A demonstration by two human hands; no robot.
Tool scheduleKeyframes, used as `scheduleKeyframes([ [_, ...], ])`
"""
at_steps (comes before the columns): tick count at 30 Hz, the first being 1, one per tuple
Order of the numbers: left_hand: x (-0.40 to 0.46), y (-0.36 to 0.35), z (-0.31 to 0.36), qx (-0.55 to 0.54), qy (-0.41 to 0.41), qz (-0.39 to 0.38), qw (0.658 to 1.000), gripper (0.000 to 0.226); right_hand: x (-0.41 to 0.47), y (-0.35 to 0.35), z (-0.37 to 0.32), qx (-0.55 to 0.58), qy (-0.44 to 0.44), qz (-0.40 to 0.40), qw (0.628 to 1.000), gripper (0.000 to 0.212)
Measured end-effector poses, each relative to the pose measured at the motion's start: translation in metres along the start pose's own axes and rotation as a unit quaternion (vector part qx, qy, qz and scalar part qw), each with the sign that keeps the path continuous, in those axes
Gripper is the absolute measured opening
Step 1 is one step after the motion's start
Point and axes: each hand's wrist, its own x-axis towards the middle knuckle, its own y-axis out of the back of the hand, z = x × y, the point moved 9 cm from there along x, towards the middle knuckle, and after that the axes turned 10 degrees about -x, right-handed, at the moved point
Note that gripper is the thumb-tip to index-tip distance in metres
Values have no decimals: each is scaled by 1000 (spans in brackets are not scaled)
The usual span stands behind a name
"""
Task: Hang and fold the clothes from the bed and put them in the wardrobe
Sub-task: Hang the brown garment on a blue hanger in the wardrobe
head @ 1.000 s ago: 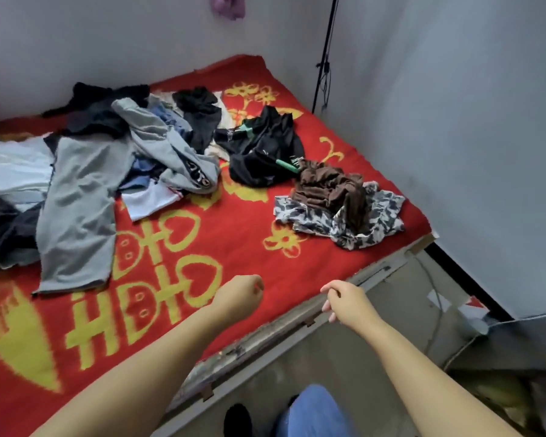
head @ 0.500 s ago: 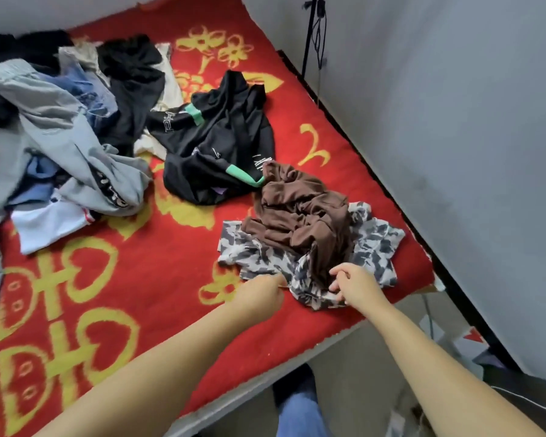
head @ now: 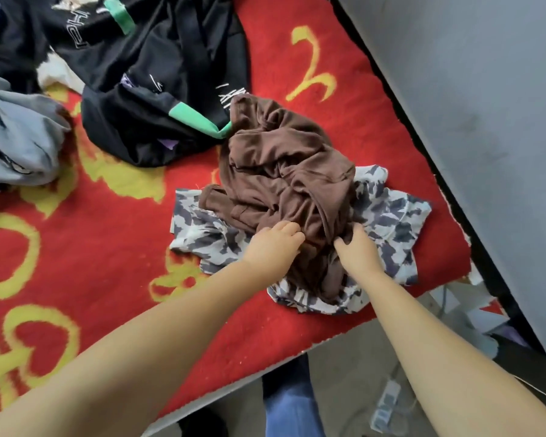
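A crumpled brown garment lies on top of a grey-and-white patterned garment near the bed's front right corner. Both of my hands are on the brown garment's near edge. My left hand has its fingers curled into the brown cloth. My right hand grips a fold of the same cloth, thumb and fingers dug in. The red bed cover with yellow figures lies under everything.
A black garment with green trim lies behind the brown one. A grey garment is heaped at the left. A grey wall runs along the bed's right side. Paper scraps and a cable lie on the floor.
I have leaned in over the bed. Both hands moved forward from the patterned garment's front edge onto the brown garment and took hold of it.
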Motion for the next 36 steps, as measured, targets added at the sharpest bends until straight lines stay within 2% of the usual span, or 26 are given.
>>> scheduleKeyframes([
  [1,-6,3,-6,-33,7,-1,999,26,-4,7,-2,27,-4,11,1000,25],
  [3,-23,27,-17,-138,25,69,988,23,-18,33,-13,75,13,56,996,23],
  [6,-64,77,-37,-314,81,202,924,20,-49,87,-32,154,57,138,977,29],
  [8,-96,109,-45,-387,111,264,877,22,-70,117,-47,237,81,154,956,28],
  [12,-177,165,-44,-497,114,351,785,20,-128,148,-107,451,126,69,881,21],
  [16,-266,212,-47,-571,87,421,700,25,-220,155,-181,496,220,2,840,19],
  [17,-296,220,-48,-580,80,430,687,26,-252,153,-199,499,252,-10,829,20],
  [19,-356,227,-52,-582,79,427,687,27,-317,143,-232,505,313,-46,803,21],
  [21,-413,220,-52,-581,91,387,711,27,-382,123,-261,505,360,-99,778,21],
  [23,-467,204,-42,-583,105,336,732,30,-445,99,-281,469,392,-148,777,18],
  [25,-518,200,-28,-579,95,348,731,28,-505,69,-298,366,456,-200,786,17],
  [26,-543,205,-23,-568,85,387,721,23,-536,51,-305,291,501,-236,780,18],
  [28,-593,221,-11,-535,62,475,696,20,-596,11,-312,143,572,-298,750,20],
  [29,-611,227,-3,-523,52,485,699,23,-621,-5,-314,87,595,-314,735,18],
  [32,-646,217,18,-525,36,425,736,34,-666,-44,-319,19,609,-352,710,17],
  [34,-670,194,22,-560,53,408,719,36,-687,-66,-322,-8,611,-385,692,17],
  [36,-697,176,22,-570,78,426,699,25,-711,-86,-321,-50,624,-418,658,13],
])
